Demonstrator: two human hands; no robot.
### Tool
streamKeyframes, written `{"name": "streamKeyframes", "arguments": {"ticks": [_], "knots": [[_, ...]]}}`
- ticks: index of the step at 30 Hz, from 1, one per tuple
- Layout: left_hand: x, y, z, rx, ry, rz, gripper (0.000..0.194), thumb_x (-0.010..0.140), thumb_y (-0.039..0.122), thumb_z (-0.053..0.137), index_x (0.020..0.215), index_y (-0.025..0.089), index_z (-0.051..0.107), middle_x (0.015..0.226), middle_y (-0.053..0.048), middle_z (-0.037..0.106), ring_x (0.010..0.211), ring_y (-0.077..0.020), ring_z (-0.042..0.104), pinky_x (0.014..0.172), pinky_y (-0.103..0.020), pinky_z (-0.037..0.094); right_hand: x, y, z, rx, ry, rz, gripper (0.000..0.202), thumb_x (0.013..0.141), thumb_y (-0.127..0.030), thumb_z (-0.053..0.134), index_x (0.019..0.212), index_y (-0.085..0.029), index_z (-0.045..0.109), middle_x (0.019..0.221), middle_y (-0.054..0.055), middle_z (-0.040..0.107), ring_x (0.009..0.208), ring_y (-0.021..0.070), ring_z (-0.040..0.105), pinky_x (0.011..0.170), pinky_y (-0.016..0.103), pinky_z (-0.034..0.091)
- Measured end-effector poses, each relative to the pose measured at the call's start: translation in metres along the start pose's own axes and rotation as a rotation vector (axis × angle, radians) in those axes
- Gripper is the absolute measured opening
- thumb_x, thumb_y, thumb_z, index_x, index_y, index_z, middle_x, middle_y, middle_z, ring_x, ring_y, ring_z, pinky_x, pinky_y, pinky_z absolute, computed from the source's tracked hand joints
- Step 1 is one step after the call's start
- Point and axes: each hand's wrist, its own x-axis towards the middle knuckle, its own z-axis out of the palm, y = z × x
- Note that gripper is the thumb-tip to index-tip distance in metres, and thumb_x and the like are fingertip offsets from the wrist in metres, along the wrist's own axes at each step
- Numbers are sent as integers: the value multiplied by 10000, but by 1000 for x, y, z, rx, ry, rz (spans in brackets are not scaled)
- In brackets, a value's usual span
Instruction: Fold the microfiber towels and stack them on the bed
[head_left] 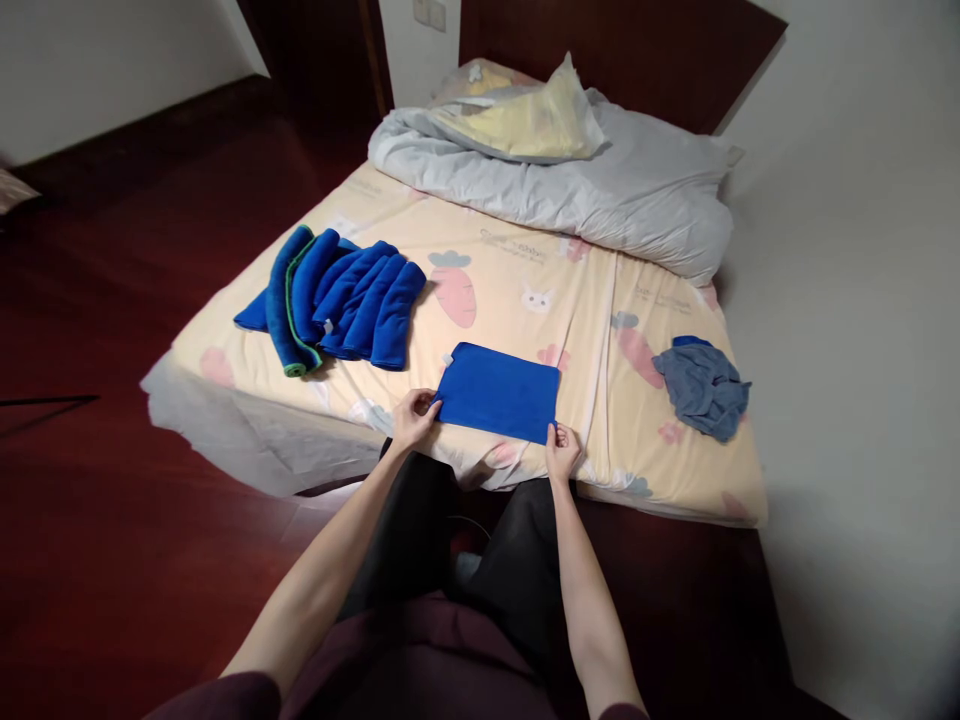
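- Fingers of the left hand (414,418) were drawn together in a pinch at the near left corner of the blue cloth (499,393).
- Fingers of the right hand (562,453) were likewise closed on its near right corner.
- The cloth lay flat near the front edge of the bed (517,300), between the hands, with a small white tag (448,359) on its left edge. The number of layers could not be determined.
- Handling, in this inspector's judgement: light, soft and limp, not fragile, unlikely to slip from a pinch, but liable to sag or crease if held at one point only.
- Recommended hold: both corners of one edge, all layers caught between thumb and fingers, with even tension.
- To the left lay a row of overlapping blue cloths (360,300), beside a green-edged roll (289,305).
- To the right, well apart, lay a crumpled grey cloth (705,390).
- Beyond, at the head end, was a bunched pale quilt (645,150).
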Motion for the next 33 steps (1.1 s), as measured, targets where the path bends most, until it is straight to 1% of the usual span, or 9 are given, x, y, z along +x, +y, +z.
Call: {"name": "streamKeyframes", "arguments": {"ticks": [3, 7, 14, 17, 20, 22, 24, 28, 33], "knots": [[1, 5, -2, -25, -21, 77, 328, 878, 467, 686, 1070, 209, 752, 1193, -124, 763, 1131, -267, 704, 1072, -457, 532, -2, -3, 0, -23, 11, -23, 524, 913, -641, 613, 978, -130, 713, 783, 93, 696, 627, 161, 588, 611, 286, 520], [3, 4, -3, 6, -79, 126, 245, 921, 420, 629, 928, 251, 807, 1145, -97, 797, 1188, -283, 666, 1144, -531, 471, -7, -4, -2, -88, 46, -143, 432, 970, -541, 572, 1011, -142, 733, 967, 141, 695, 680, 161, 600, 616, 293, 525], [6, 2, -9, 40, -187, 151, 303, 962, 424, 574, 1025, 265, 825, 1171, -81, 796, 1177, -284, 650, 1129, -532, 465, -8, -4, -1, -135, -30, -279, 433, 1041, -431, 446, 1007, -189, 804, 1043, 157, 707, 1033, 243, 686, 980, 419, 582], [7, 3, -14, 86, -269, 148, 370, 889, 480, 692, 1168, 260, 794, 1248, -91, 767, 1239, -312, 612, 1148, -543, 448, -3, -6, -8, -147, -108, -324, 417, 1038, -417, 457, 1089, -180, 796, 1151, 170, 728, 1139, 257, 677, 1058, 452, 558], [9, 1, -17, 115, -325, 179, 618, 723, 473, 849, 1289, 250, 742, 1299, -115, 738, 1271, -346, 589, 1129, -539, 467, 4, -9, -23, -164, -287, -416, 384, 991, -402, 577, 1246, -170, 747, 1314, 169, 706, 1276, 282, 628, 1133, 488, 516], [11, -1, -18, 123, -357, 227, 639, 691, 402, 846, 1301, 249, 731, 1338, -121, 720, 1282, -352, 597, 1147, -547, 450, 9, -9, -33, -180, -414, -462, 458, 934, -363, 656, 1350, -175, 693, 1389, 165, 675, 1325, 294, 601, 1140, 497, 516], [13, -4, -18, 126, -374, 262, 549, 722, 323, 763, 1266, 254, 747, 1365, -112, 712, 1293, -344, 609, 1177, -563, 414, 12, -8, -39, -180, -482, -483, 540, 876, -281, 670, 1407, -185, 656, 1422, 160, 654, 1339, 296, 596, 1112, 485, 543], [15, -7, -19, 103, -350, 251, 385, 795, 293, 627, 1140, 266, 794, 1352, -88, 724, 1289, -325, 624, 1179, -577, 405, 14, -1, -37, -123, -441, -431, 570, 808, -159, 572, 1365, -196, 687, 1403, 144, 669, 1306, 276, 631, 1062, 458, 577], [15, -4, -19, 29, -320, 192, 289, 873, 394, 629, 1057, 257, 806, 1310, -109, 744, 1278, -316, 640, 1168, -550, 427, 14, 6, -29, -9, -380, -313, 421, 856, -191, 515, 1191, -203, 770, 1355, 140, 705, 1253, 259, 670, 982, 424, 604]]}}
